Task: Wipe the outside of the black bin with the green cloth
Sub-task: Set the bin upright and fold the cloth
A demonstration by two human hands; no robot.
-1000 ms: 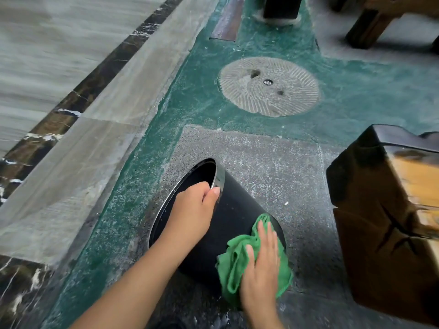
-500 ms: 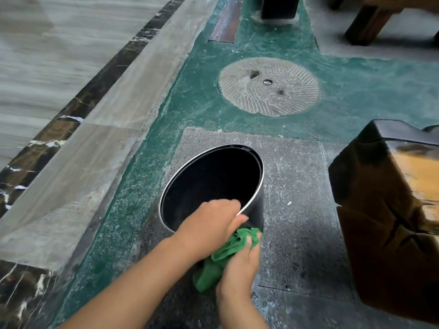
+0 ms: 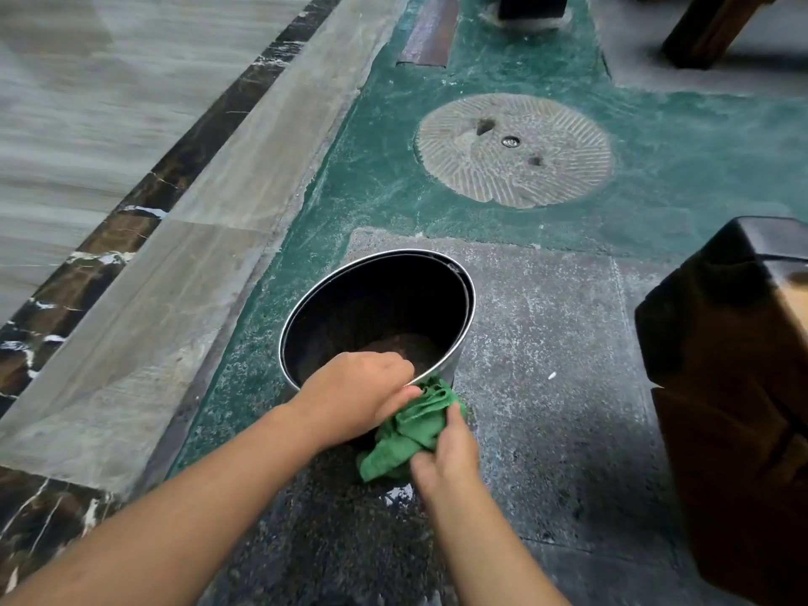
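The black bin with a silver rim stands nearly upright on the grey stone floor, its mouth facing me. My left hand grips the near rim, fingers hooked over the edge. The green cloth is bunched against the bin's near outer wall, just below the rim. My right hand holds the cloth from the right and presses it to the bin. The bin's lower outside wall is hidden behind my hands and the cloth.
A dark wooden block stool stands close on the right. A round carved millstone is set in the green floor beyond the bin. Furniture legs stand at the top. Marble tiles lie to the left.
The bin went from lying tilted on its side to nearly upright. My left hand moved to the near rim, and my right hand brought the cloth from the bin's base up near the rim.
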